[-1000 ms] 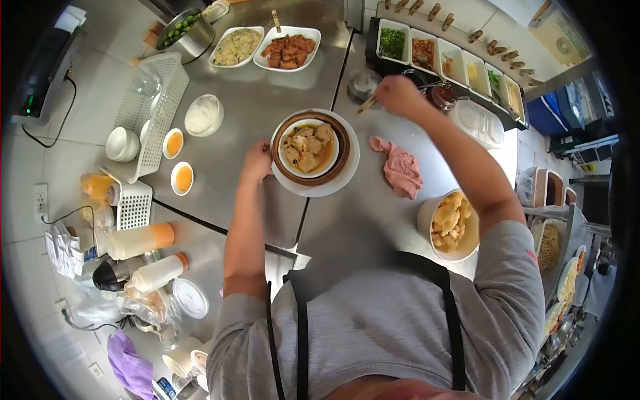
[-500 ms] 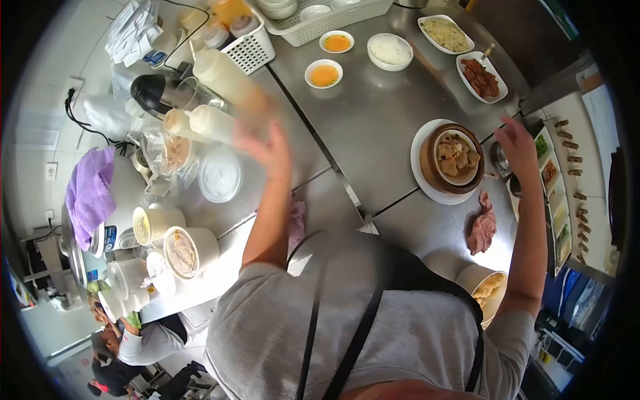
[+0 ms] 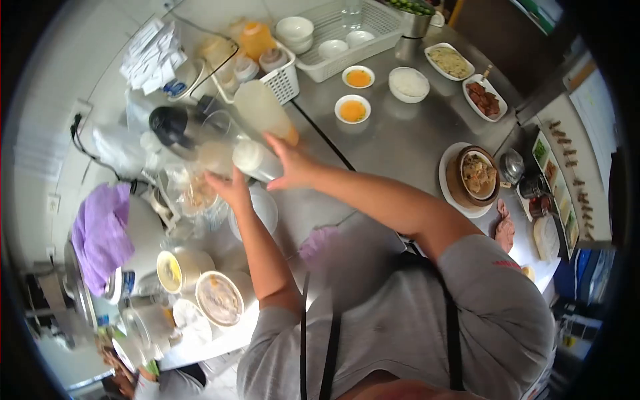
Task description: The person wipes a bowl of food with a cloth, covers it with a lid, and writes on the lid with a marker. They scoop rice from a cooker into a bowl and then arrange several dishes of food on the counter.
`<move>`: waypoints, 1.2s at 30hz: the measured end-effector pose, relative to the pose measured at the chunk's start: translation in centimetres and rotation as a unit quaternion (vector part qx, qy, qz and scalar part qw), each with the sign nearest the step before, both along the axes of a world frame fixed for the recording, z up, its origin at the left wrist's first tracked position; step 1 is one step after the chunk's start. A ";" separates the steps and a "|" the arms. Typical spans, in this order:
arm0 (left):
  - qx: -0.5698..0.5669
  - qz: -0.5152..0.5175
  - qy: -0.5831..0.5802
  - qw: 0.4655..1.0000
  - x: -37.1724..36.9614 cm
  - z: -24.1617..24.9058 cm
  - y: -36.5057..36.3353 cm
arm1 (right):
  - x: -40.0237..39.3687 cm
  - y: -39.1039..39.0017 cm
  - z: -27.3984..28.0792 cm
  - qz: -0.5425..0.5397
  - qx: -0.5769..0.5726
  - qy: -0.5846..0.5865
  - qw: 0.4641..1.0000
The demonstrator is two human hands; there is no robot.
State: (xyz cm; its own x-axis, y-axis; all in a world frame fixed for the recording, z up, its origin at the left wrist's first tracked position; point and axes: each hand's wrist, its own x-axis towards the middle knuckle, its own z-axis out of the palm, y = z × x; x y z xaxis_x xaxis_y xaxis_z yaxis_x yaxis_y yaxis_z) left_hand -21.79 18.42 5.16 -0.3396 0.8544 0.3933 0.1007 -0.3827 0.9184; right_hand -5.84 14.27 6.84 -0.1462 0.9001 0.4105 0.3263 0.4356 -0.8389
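My left hand is raised among the bottles with its fingers spread, fingertips close to a blurred beige-topped bottle. Beside it, my right hand reaches across my body, thumb and fingers apart at the base of a white squeeze bottle. Just behind that stands a taller bottle with pale yellow contents, its lower end overlapped by my right fingertips. A clear round lid lies on the counter below my hands. Near my left fingers sits a plastic bag with brownish food in it.
Along the left stand tubs of food, a purple cloth and a black-topped jug. Farther right on the steel counter are two orange sauce dishes, a rice bowl and a wooden pot of meat on a plate.
My right hand has swung from beside the meat dish across to the bottles on the left. My left hand is lower and farther left, near the beige-topped bottle. The view has shifted.
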 end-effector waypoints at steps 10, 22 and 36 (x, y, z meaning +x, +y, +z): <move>0.066 -0.046 0.094 0.992 5.6 2.9 -3.3 | 6.2 -5.0 6.8 -0.012 -0.078 -0.063 0.995; 0.163 -0.377 0.450 0.793 21.1 9.3 -11.8 | 25.1 -23.9 13.9 -0.369 -0.121 -0.511 0.767; 0.245 -0.362 0.717 0.543 31.5 11.0 -16.8 | 32.4 -33.4 9.4 -0.402 -0.229 -0.671 0.580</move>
State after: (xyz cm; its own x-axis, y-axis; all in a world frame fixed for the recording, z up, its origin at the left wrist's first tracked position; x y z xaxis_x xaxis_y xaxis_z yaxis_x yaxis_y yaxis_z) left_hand 9.68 1.62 16.17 0.9713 0.2325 0.0502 0.2372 -0.9621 -0.1348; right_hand 26.56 -19.14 16.21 0.4844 0.8687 0.1037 0.7624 -0.4773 0.4370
